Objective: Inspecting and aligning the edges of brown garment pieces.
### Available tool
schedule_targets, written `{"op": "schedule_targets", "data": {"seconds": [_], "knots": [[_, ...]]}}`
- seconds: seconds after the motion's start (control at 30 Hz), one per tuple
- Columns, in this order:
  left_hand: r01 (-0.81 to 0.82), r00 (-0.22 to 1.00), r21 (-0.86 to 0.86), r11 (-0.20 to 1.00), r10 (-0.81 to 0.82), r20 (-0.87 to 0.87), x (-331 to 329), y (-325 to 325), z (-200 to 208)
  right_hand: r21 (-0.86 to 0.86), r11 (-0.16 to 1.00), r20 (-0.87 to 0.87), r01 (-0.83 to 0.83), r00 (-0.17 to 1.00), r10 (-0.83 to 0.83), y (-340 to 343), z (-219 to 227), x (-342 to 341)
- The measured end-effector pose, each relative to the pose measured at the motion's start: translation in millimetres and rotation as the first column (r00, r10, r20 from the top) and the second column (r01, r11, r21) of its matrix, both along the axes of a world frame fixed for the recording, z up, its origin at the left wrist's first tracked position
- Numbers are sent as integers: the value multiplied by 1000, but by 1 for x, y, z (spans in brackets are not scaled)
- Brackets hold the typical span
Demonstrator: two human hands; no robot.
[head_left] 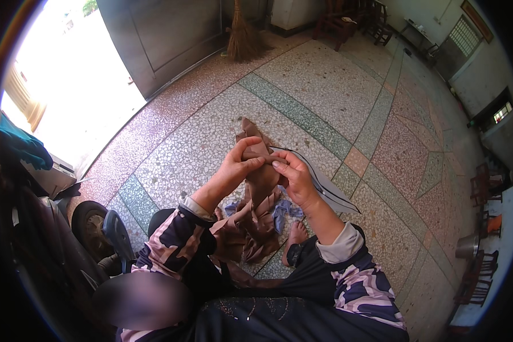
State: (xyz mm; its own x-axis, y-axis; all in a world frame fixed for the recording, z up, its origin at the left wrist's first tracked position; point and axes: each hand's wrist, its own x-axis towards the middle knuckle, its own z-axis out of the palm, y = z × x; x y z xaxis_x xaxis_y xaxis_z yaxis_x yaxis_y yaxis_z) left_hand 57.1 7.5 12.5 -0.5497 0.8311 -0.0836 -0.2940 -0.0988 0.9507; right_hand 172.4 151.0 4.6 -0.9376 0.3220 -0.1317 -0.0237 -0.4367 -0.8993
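Both my hands hold up a piece of brown fabric (262, 183) in front of me. Its upper edge is pinched between the thumb and fingers of my left hand (242, 161). A short way to the right, my right hand (293, 172) pinches the same edge. The cloth hangs down between my hands, and more brown fabric lies in folds on the floor by my feet. Blue-grey cloth scraps (283, 214) show beside and under it. Behind my right hand lies a flat grey-white piece with dark edging (330, 194); I cannot tell what it is.
A wheel (91, 227) of a dark vehicle stands close on my left. A straw broom (245, 40) leans by the dark door (162, 40), with a bright doorway beside it. Wooden chairs (477, 276) and a metal bucket (467, 247) stand at the right.
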Motion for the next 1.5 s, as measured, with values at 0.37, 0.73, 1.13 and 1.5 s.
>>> {"op": "schedule_targets", "data": {"seconds": [0.37,0.73,1.13,1.5], "knots": [[54,946,90,994,-80,315,0,-1,7,591,776,-261,219,963,-73,-4,2,2],[-75,952,21,997,78,-295,0,-3,9,-102,952,95,-289,950,298,-4,27,4],[-370,924,113,922,378,-58,-55,-33,23,30,334,441,-942,313,841,-56,-22,13],[-465,884,260,846,461,80,-52,-47,37,472,204,584,-858,478,656,-66,-13,8]]}}
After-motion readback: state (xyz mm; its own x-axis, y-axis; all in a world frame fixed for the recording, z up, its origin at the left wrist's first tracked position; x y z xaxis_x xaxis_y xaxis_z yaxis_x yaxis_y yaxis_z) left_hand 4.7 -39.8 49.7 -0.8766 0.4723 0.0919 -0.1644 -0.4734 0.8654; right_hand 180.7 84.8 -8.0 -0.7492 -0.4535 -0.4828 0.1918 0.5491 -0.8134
